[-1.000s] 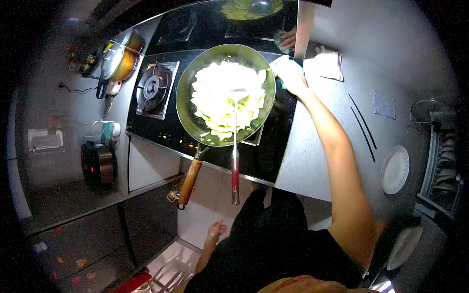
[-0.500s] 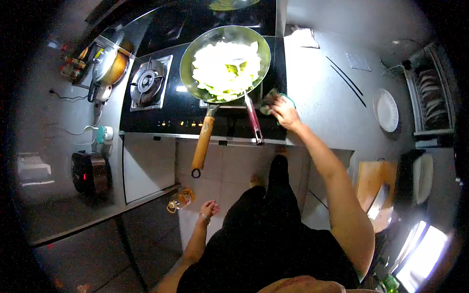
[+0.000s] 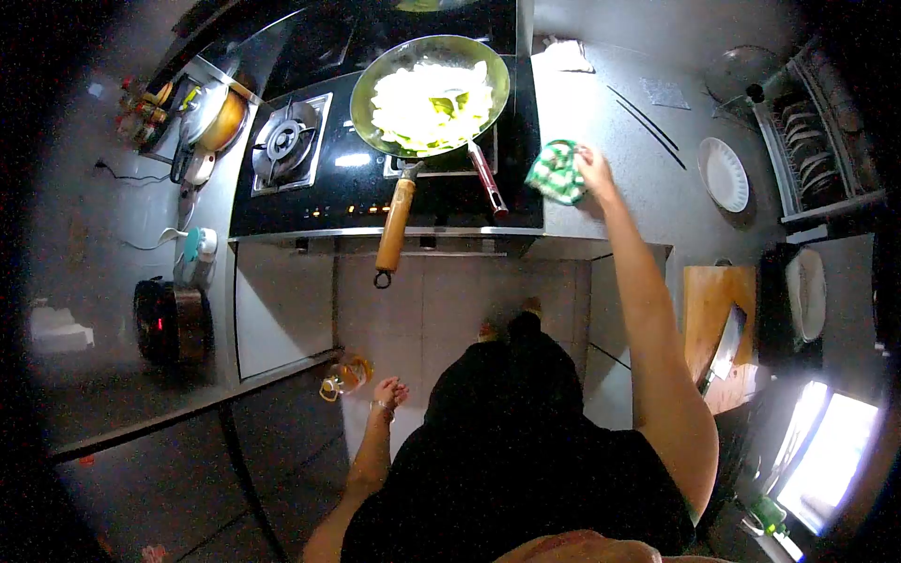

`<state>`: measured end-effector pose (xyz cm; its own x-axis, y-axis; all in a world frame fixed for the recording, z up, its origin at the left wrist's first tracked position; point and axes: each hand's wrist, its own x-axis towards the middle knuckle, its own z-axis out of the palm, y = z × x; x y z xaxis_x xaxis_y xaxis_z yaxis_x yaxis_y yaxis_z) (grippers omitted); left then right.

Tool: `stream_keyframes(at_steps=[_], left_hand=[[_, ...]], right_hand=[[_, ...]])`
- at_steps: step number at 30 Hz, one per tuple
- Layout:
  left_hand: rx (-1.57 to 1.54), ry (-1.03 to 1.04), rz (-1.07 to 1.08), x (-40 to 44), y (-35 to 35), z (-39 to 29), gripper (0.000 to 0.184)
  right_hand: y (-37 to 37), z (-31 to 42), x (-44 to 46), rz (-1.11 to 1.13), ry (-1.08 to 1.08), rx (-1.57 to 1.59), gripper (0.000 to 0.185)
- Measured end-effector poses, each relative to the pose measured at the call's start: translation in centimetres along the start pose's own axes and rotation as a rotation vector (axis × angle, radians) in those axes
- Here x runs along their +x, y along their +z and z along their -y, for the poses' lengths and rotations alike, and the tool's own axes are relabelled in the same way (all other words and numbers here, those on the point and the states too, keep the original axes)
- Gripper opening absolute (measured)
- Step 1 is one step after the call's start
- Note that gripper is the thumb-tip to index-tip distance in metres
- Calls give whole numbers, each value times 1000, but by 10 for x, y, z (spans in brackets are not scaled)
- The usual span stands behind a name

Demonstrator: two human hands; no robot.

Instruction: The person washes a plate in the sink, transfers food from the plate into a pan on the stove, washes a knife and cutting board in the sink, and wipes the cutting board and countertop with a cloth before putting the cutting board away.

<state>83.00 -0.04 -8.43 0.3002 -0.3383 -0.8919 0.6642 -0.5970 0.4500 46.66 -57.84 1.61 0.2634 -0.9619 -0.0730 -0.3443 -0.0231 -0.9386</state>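
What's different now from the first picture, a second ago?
The right hand has moved the cloth from the stove's back right corner toward the front and right, mostly over the counter, without letting go. The spatula's handle has swung right. The pan stays on the stove; the left hand still hangs empty.

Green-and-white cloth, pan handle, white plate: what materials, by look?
Green-and-white cloth: probably textile, matte; soft, rumpled outline and patterned surface.
Pan handle: likely wood, perhaps varnished; warm tan colour with a slight sheen.
White plate: smooth with a fluted rim; could be plastic, ceramic or coated paper, the look doesn't settle it.
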Motion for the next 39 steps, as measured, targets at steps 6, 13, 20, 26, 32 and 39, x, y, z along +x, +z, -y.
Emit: stream_keyframes(at_steps=[6,13,20,26,32,39], left_hand=[[48,-154,-124,-30,38,22,23],[107,-113,-118,-42,72,16,24],[103,-48,19,-22,84,1,24],[252,-70,19,-23,82,-24,25],[164,-27,77,15,29,-22,22],[407,2,205,46,37,-44,20]], right_hand=[[43,-1,-14,-372,-334,-833,48],[81,23,12,377,-436,-46,51],[132,27,-85,165,-934,-694,43],[71,2,-122,6,-815,-777,41],[-23,-34,-153,-182,-703,-890,37],[-149,-20,-265,-505,441,52,40]])
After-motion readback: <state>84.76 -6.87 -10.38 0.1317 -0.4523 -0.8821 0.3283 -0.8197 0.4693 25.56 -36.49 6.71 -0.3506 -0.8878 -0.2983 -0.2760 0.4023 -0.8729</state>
